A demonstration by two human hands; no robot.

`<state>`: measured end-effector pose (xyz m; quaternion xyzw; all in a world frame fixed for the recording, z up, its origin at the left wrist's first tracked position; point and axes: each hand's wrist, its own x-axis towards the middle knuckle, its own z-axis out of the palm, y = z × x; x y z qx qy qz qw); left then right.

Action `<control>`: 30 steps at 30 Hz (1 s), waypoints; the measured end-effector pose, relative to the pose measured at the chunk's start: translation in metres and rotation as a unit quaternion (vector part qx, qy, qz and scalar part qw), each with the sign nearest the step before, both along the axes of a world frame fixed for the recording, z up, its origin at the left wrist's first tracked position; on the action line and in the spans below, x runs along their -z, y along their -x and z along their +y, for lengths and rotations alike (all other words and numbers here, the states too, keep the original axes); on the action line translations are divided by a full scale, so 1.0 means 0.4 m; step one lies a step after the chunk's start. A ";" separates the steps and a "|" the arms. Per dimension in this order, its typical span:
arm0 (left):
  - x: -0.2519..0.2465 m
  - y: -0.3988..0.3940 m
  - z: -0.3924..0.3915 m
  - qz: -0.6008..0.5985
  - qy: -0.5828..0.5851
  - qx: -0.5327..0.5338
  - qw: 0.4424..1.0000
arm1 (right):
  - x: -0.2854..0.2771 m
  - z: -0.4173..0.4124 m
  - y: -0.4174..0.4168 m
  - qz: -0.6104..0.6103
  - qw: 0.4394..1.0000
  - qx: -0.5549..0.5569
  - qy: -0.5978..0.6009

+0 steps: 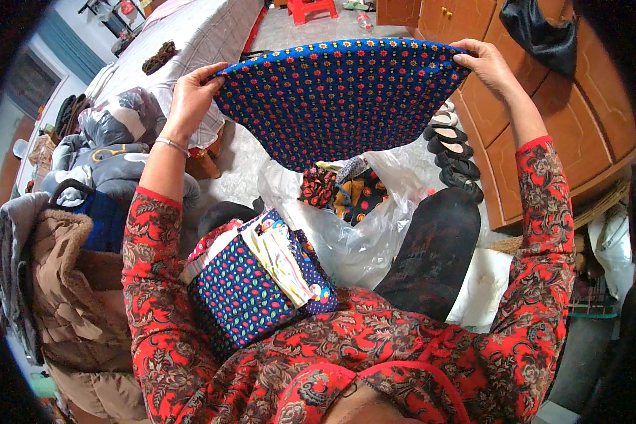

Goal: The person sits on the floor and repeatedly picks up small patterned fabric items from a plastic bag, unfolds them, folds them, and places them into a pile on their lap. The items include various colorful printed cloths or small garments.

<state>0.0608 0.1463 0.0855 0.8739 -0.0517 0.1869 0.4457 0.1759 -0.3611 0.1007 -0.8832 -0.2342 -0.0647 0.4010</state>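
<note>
Stretched out before me is a blue cloth (339, 100) with rows of small red and yellow flowers. My left hand (199, 95) pinches its upper left corner, and my right hand (482, 63) grips the upper right one. Below the cloth, a clear plastic bag (344, 254) stands open between my legs with several patterned fabric pieces (350, 193) inside. On my lap at the left lies a stack of folded fabrics (244, 291), the top one dark blue with red and green motifs. A pale striped bundle of cloth (278, 259) rests against it.
At the left, a brown padded coat (74, 286) and grey clothing (122, 164) are piled up. Beyond them is a bed (191, 37) with a dark yarn bundle (159, 57). Several shoes (450, 143) line the wooden cabinet (556, 127) at the right. A red stool (311, 9) stands at the back.
</note>
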 end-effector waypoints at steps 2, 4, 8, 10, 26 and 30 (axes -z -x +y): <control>0.003 0.003 0.005 -0.017 -0.035 -0.030 0.999 | -0.004 0.009 -0.007 -0.033 0.997 0.013 0.073; 0.012 -0.013 0.014 -0.040 -0.049 -0.036 0.997 | -0.014 0.003 -0.009 -0.061 0.998 0.034 -0.008; 0.025 -0.045 -0.004 -0.062 -0.054 -0.024 0.996 | 0.029 -0.041 -0.032 -0.156 0.985 0.064 -0.034; 0.006 -0.049 -0.032 -0.062 -0.072 -0.032 0.995 | 0.026 -0.054 -0.027 -0.182 0.979 0.082 -0.047; -0.072 0.000 -0.282 -0.247 -0.179 0.064 0.950 | -0.102 -0.235 0.426 -0.298 0.883 0.210 -0.295; -0.041 0.147 -0.285 -0.251 -0.235 0.153 0.927 | 0.047 -0.200 0.687 -0.306 0.840 0.229 -0.386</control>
